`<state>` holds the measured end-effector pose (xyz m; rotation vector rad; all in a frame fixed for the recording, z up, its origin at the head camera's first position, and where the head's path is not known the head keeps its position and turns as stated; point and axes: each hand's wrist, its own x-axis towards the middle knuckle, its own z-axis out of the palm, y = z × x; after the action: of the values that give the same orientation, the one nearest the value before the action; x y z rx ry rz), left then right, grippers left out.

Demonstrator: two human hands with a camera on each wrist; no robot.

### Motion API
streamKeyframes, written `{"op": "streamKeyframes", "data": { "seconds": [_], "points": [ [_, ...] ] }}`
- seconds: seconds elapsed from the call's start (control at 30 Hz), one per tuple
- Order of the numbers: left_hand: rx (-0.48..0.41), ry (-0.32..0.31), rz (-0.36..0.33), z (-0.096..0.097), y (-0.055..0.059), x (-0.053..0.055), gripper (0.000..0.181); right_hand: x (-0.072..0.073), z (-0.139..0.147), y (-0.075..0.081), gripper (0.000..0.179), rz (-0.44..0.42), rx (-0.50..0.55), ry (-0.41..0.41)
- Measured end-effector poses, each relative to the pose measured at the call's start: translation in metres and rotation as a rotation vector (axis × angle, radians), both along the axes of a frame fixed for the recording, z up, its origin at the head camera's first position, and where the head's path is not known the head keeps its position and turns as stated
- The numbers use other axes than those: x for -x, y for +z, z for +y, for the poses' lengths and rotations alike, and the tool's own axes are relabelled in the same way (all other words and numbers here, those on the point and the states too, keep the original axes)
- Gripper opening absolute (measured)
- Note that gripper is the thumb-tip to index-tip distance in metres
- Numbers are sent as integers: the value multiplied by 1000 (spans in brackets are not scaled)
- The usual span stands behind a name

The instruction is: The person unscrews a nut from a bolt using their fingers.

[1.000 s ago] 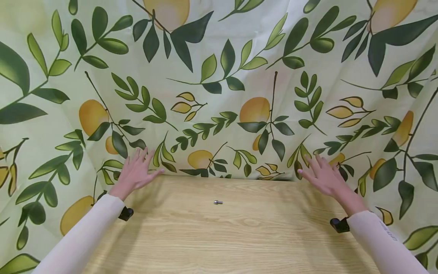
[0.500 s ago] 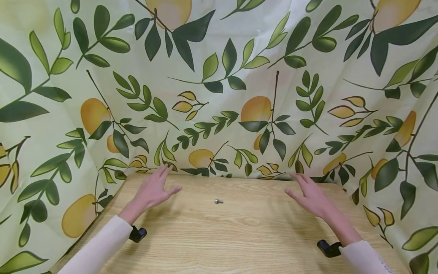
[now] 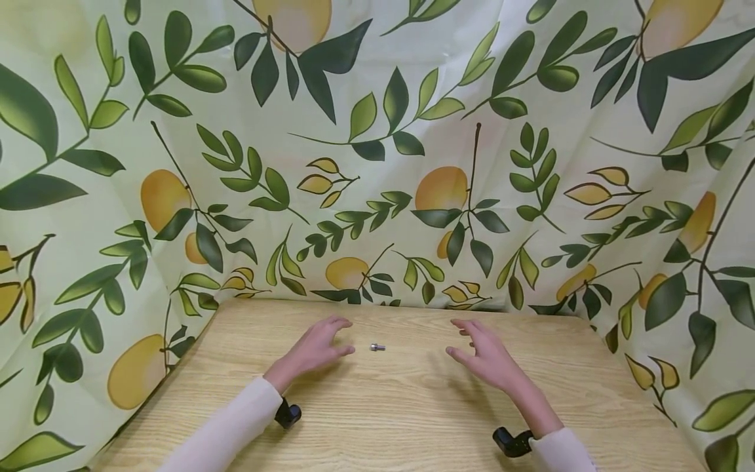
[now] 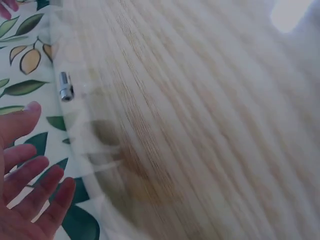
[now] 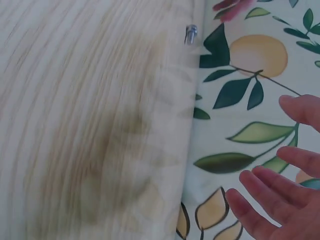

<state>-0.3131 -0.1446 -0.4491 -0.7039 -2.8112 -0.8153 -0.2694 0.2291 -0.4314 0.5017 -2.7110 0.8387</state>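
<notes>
A small silver socket-head screw (image 3: 377, 347) lies on its side on the wooden table, its head toward the left. Just left of it is my left hand (image 3: 312, 351), thumb and fingers apart with nothing between them. Farther off on the screw's right, my right hand (image 3: 486, 354) is held over the table, its fingers loosely bent and holding nothing. The left wrist view has the screw (image 4: 66, 86) beyond my spread fingers (image 4: 42, 187). In the right wrist view the screw (image 5: 190, 34) shows near the top, well away from my fingers (image 5: 270, 185).
The light wood table (image 3: 389, 419) ends at the back against a hanging cloth (image 3: 377, 164) printed with fruit and leaves. The cloth also closes in the left and right sides. A black wrist camera (image 3: 288, 414) sits under the left wrist, another camera (image 3: 512, 442) under the right.
Both hands have come inward from the table's far corners and down toward the screw, the left hand nearer to it. The screw has stayed in place.
</notes>
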Motion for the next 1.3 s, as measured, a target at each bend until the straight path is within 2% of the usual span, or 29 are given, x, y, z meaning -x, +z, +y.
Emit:
{"op": "streamKeyframes", "data": {
  "seconds": [0.17, 0.33, 0.47, 0.6, 0.7, 0.87, 1.0, 1.13, 1.3],
  "points": [
    [39, -79, -18, 20, -8, 14, 41, 4, -16, -7, 56, -45, 68, 35],
    [77, -114, -34, 33, -10, 27, 32, 7, -29, -11, 55, -87, 107, 55],
    [97, -127, -64, 40, -10, 32, 25, 10, -36, -14, 54, -109, 128, 72],
    [141, -168, -30, 47, -12, 35, 11, 11, -41, -17, 54, -111, 144, 79],
    [142, -171, -17, 51, -14, 37, 7, 12, -42, -19, 54, -110, 156, 87],
    [120, -153, -50, 56, -17, 37, 5, 14, -47, -22, 53, -123, 172, 93],
    [79, -150, -50, 56, -18, 35, 5, 16, -53, -22, 53, -139, 197, 96],
    [-18, -149, -39, 58, -16, 29, 4, 17, -59, -20, 51, -145, 220, 98],
    [-142, -135, -73, 62, -9, 18, 6, 16, -66, -14, 49, -155, 233, 110]
  ]
}}
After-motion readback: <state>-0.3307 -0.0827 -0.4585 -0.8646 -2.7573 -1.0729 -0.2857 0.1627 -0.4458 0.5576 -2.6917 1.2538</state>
